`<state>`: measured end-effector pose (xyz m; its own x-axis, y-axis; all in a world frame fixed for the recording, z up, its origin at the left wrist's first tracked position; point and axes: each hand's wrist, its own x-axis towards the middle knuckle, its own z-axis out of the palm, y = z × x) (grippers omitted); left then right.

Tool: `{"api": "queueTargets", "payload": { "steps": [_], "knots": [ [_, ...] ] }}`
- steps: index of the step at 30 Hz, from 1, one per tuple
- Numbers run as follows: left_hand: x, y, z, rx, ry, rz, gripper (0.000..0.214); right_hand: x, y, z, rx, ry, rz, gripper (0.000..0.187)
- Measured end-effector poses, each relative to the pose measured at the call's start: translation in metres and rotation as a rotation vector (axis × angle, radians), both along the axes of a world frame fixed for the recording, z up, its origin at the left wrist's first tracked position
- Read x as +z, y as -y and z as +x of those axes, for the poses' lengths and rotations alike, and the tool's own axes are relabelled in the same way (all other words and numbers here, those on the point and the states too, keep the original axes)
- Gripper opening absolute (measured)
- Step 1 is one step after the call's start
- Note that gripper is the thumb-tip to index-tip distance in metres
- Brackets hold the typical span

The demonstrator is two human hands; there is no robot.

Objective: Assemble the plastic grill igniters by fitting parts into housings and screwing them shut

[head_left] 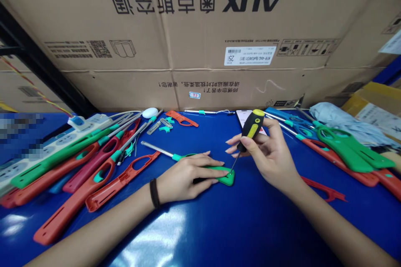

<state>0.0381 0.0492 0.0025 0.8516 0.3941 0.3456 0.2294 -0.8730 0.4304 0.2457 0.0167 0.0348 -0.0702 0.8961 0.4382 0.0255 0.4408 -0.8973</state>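
Note:
A green long-nosed lighter (226, 177) with a metal tube lies on the blue table (238, 225) in the middle. My left hand (188, 175) lies over its handle with fingers curled around it, pressing it down. My right hand (269, 154) grips a black and yellow screwdriver (252, 127), tilted, with the tip touching the green handle's end. A black band circles my left wrist.
Several red and green lighters (94, 167) and a white power strip (46, 144) lie at the left. More green, red and blue lighters (344, 150) lie at the right, a loose red shell half (324, 190) near my right forearm. A large cardboard box (200, 37) walls the back.

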Motion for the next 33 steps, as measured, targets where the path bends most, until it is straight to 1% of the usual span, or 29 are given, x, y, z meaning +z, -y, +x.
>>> {"api": "queueTargets", "payload": {
  "steps": [8, 25, 29, 31, 33],
  "knots": [
    [-0.0012, 0.0003, -0.0001, -0.002, 0.012, -0.007, 0.031, 0.0034, 0.0013, 0.0012, -0.044, -0.01, 0.005, 0.03],
    [-0.0003, 0.0003, -0.0004, 0.002, 0.008, 0.013, 0.031, -0.0002, 0.0005, 0.0019, -0.019, 0.022, 0.021, 0.028],
    [-0.0002, 0.0002, -0.0004, -0.001, 0.008, 0.016, 0.031, 0.0014, 0.0015, -0.0009, 0.042, -0.003, 0.051, 0.02],
    [-0.0001, 0.0003, -0.0006, 0.0, 0.009, 0.011, 0.032, 0.002, 0.0012, -0.0035, 0.086, -0.055, 0.023, 0.018],
    [0.0, 0.0005, -0.0007, 0.0, 0.01, 0.008, 0.033, 0.0029, 0.0007, -0.0062, 0.115, -0.124, -0.038, 0.017]
  ]
}}
